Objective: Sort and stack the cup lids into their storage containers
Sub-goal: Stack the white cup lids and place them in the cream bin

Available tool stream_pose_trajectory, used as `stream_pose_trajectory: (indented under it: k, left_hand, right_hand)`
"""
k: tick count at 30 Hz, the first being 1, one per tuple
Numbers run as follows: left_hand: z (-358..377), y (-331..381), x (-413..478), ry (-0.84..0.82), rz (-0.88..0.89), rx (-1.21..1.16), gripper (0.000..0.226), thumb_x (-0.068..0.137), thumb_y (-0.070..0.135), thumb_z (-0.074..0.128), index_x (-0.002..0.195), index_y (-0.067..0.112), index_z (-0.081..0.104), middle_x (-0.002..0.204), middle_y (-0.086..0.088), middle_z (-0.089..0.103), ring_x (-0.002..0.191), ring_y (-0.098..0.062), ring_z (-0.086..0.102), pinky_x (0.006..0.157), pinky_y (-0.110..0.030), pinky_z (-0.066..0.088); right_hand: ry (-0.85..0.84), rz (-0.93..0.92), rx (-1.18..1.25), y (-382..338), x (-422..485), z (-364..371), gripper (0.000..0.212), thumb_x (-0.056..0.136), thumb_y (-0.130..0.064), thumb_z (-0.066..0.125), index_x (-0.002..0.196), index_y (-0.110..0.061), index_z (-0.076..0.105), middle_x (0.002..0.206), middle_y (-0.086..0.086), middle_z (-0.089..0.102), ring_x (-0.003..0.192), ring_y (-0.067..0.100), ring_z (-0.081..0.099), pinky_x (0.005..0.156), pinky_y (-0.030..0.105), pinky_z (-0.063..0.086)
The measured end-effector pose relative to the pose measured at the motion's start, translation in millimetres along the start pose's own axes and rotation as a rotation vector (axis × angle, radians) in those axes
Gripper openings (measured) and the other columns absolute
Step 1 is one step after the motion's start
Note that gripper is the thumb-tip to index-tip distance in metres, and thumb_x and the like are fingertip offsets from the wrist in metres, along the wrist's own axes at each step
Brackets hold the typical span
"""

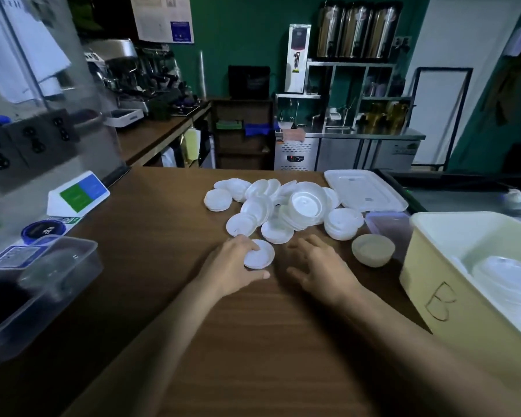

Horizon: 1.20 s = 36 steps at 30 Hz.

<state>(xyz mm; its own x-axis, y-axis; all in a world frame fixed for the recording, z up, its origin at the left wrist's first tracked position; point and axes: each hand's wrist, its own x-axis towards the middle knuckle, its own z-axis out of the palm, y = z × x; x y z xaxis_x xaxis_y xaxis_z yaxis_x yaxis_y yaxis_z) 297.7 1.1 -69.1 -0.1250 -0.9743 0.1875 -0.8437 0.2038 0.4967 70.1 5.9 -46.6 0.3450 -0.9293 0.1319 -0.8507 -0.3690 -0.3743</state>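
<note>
Cup lids [306, 206] mostly lie in a loose white heap towards the far side of the wooden counter [253, 341], so I judge the sorting barely begun. My left hand [235, 263] grips one small lid [260, 254] at the heap's near edge. My right hand [319, 263] is just beside it, fingers spread and holding nothing. On the right, the cream bin marked B [427, 290] already holds a few large lids [503, 275]. In the clear tub [73, 266] on the left I can make out no lids.
</note>
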Motion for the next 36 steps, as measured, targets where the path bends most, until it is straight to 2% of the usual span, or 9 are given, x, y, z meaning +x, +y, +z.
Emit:
stream_pose_trajectory:
  k: [3,5,8,11,18,22,27,32,36]
  left_hand:
    - [16.2,-9.3,6.0,0.085,0.031,-0.027,0.042,0.084,0.046,0.082,0.117,0.024,0.071,0.111,0.013,0.068,0.104,-0.01,0.062,0.089,-0.036,0.053]
    - [24.4,-10.4,7.8,0.197,0.042,-0.097,0.011,0.09,0.03,0.075,0.089,0.022,0.067,0.08,0.013,0.062,0.074,-0.008,0.056,0.07,-0.035,0.051]
    - [35.2,-5.1,8.1,0.257,-0.021,-0.325,0.024,0.093,0.022,0.072,0.077,0.009,0.06,0.06,0.007,0.047,0.056,-0.011,0.04,0.057,-0.03,0.038]
    - [34.1,15.8,9.3,0.131,-0.04,-0.739,0.013,0.094,0.013,0.076,0.106,0.011,0.073,0.092,0.007,0.079,0.085,-0.013,0.075,0.077,-0.026,0.06]
    - [56.9,47.5,16.1,0.094,-0.153,-1.034,0.016,0.094,0.012,0.076,0.111,0.01,0.074,0.104,-0.004,0.08,0.095,-0.018,0.075,0.073,-0.029,0.06]
    - [71.3,45.3,30.0,0.282,-0.083,-0.77,0.01,0.097,0.023,0.073,0.107,0.022,0.077,0.103,0.009,0.078,0.101,-0.011,0.073,0.084,-0.035,0.061]
    - [76.7,43.3,59.0,0.601,0.223,-0.261,0.031,0.09,0.006,0.076,0.119,0.014,0.072,0.122,0.001,0.06,0.113,-0.01,0.061,0.097,-0.024,0.052]
    - [79.5,49.1,92.1,0.529,0.399,0.062,0.057,0.085,0.013,0.073,0.14,0.019,0.06,0.157,-0.005,0.042,0.15,-0.027,0.035,0.122,-0.041,0.033]
    - [87.1,46.1,110.5,0.464,0.435,0.15,0.041,0.089,0.024,0.072,0.129,0.019,0.068,0.156,0.0,0.05,0.156,-0.021,0.03,0.126,-0.058,0.018]
  right_hand:
    - [0.044,-0.003,0.077,14.3,8.6,21.5,0.045,0.092,-0.031,0.073,0.135,-0.026,0.058,0.124,-0.004,0.054,0.115,0.025,0.061,0.088,0.048,0.057]
    - [0.112,-0.009,0.145,23.3,11.5,35.6,0.044,0.091,-0.03,0.073,0.132,-0.029,0.059,0.121,-0.006,0.057,0.112,0.022,0.061,0.087,0.049,0.057]
    - [0.236,-0.023,0.277,32.4,12.5,50.0,0.045,0.093,-0.029,0.076,0.136,-0.028,0.062,0.12,-0.013,0.064,0.112,0.015,0.062,0.097,0.041,0.055]
    - [0.25,-0.009,0.547,34.8,12.4,46.1,0.045,0.094,-0.031,0.079,0.137,-0.025,0.065,0.122,-0.02,0.073,0.114,0.0,0.068,0.102,0.023,0.051]
    - [0.289,0.147,1.038,48.3,6.9,31.7,0.027,0.09,-0.006,0.081,0.115,-0.015,0.074,0.093,0.007,0.079,0.091,0.013,0.074,0.086,0.026,0.055]
    - [0.395,0.209,1.042,64.2,-0.2,22.9,0.029,0.09,0.004,0.075,0.11,-0.017,0.076,0.1,-0.003,0.079,0.092,0.004,0.071,0.082,0.013,0.052]
    - [0.458,0.276,1.09,74.8,3.6,26.3,0.028,0.093,0.002,0.07,0.114,-0.016,0.075,0.103,-0.005,0.079,0.094,0.0,0.071,0.084,0.015,0.053]
    - [0.512,0.324,1.128,79.1,11.8,36.0,0.04,0.093,-0.002,0.076,0.127,-0.021,0.067,0.105,0.001,0.077,0.096,0.01,0.073,0.087,0.023,0.055]
    - [0.567,0.33,1.135,79.3,15.6,37.0,0.032,0.092,-0.001,0.076,0.114,-0.021,0.067,0.099,0.006,0.076,0.088,0.011,0.071,0.082,0.026,0.056]
